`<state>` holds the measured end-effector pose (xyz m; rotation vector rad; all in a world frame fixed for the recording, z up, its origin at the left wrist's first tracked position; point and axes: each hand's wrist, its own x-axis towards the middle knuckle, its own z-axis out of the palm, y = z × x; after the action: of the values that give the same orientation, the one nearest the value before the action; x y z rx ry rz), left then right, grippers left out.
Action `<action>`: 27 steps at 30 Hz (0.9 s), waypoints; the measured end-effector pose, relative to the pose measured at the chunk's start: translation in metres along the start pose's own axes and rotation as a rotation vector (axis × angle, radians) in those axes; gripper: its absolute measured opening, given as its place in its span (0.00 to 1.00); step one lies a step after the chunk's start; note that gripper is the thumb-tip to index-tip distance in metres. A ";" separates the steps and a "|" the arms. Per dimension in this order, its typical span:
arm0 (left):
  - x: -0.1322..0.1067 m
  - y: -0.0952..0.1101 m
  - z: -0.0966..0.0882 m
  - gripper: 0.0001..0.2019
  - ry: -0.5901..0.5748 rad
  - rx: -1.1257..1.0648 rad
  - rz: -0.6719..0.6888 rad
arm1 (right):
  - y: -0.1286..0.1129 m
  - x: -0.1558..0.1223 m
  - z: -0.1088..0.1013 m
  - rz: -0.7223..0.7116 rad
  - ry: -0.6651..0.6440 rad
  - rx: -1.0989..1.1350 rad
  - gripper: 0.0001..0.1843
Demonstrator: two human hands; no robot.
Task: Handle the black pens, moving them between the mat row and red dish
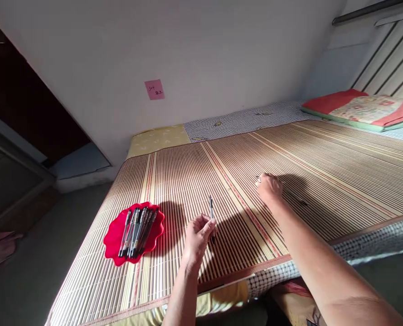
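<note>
My left hand (199, 231) pinches a clear-barrelled pen (211, 208) with dark ends, held nearly upright just above the bamboo mat (184, 181). My right hand (270, 185) is farther off to the right, low over the mat, with its fingers closed together. A small dark and shiny bit shows at its fingertips, but the fingers cover most of it and I cannot tell its kind. To the left of my left hand, a red scalloped plate (111, 240) carries several similar pens (137, 233), lying side by side.
The mat covers a bed with patterned sheets (235, 120) along the wall. A folded red and floral bedding piece (361, 108) lies at the far right, by a railed headboard (388, 54). A pink note (154, 89) is stuck to the wall. The bed's edge drops off at left and front.
</note>
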<state>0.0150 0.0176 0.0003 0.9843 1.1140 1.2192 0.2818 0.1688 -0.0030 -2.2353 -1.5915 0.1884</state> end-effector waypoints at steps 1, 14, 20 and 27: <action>0.000 0.000 0.000 0.24 -0.002 -0.006 -0.005 | -0.002 -0.001 0.000 -0.007 -0.020 0.018 0.21; -0.001 0.003 0.000 0.22 -0.087 -0.022 0.025 | -0.048 -0.092 -0.012 -0.165 -0.606 1.380 0.12; -0.001 0.001 0.003 0.21 -0.121 0.049 0.022 | -0.058 -0.097 -0.013 -0.046 -0.461 1.675 0.24; 0.000 0.001 0.001 0.19 -0.148 0.172 0.015 | -0.059 -0.101 -0.018 -0.156 -0.440 1.616 0.25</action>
<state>0.0154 0.0176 0.0014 1.1959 1.1086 1.0570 0.2010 0.0868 0.0250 -0.7898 -0.9838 1.3785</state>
